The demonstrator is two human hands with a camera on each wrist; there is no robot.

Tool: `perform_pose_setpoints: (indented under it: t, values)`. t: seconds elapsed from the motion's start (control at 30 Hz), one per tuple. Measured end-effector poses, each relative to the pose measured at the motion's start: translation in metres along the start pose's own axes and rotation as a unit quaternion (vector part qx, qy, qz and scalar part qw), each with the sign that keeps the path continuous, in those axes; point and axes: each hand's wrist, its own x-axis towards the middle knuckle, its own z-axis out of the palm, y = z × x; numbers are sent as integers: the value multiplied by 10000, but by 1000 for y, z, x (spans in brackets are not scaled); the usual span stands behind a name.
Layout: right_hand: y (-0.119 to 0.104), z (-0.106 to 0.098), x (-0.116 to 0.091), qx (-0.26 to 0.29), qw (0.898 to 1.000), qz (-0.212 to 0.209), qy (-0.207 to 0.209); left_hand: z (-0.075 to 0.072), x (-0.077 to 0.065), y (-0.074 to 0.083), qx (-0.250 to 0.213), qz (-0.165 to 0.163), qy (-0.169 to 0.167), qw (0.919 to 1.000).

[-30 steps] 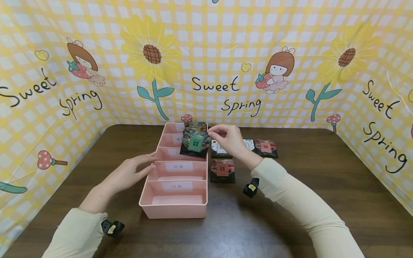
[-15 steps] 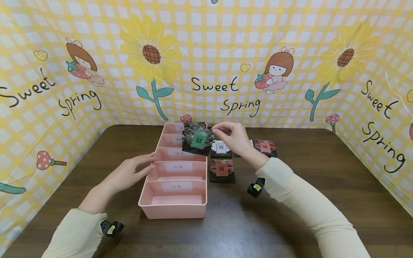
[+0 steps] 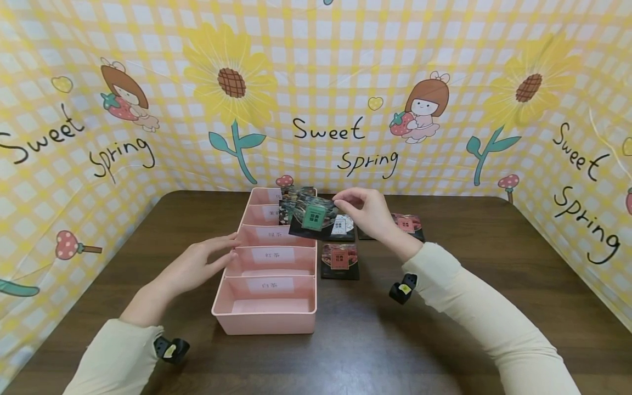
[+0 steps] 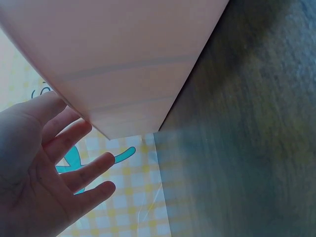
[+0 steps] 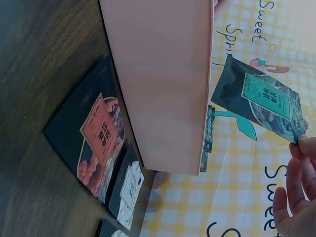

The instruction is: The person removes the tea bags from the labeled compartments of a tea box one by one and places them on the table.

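My right hand (image 3: 364, 213) pinches a dark tea sachet with a green label (image 3: 313, 217) by its upper right corner. The sachet hangs above the right rim of a pink divided box (image 3: 266, 323), near its middle compartments. In the right wrist view, the sachet (image 5: 259, 101) shows its printed front, with thumb and finger on one corner. Along the box's left rim, my left hand (image 3: 195, 265) touches the edge with its fingertips. The left wrist view shows the fingers (image 4: 94, 173) loosely spread beside the pink wall (image 4: 133, 44).
More sachets (image 3: 296, 192) stand in the box's rear compartments. Right of it lie a red-labelled sachet (image 3: 339, 260), a white-labelled one (image 3: 343, 226) partly covered from view, and another red-labelled one (image 3: 410, 224). Paper labels (image 3: 270, 285) mark the compartments. A patterned cloth (image 3: 316, 82) hangs behind the table.
My right hand has moved right, carrying the green-labelled sachet from over the box's compartments to its right rim, overlapping the white-labelled sachet in view. My left hand has stayed put.
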Motion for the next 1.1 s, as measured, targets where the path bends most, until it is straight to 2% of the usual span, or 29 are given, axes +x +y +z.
perform_pose_setpoints:
  t: [1.1]
  values:
    - [22, -29, -25, -493, 9986, 151, 136, 1, 0, -1, -9, -69, 5, 10000]
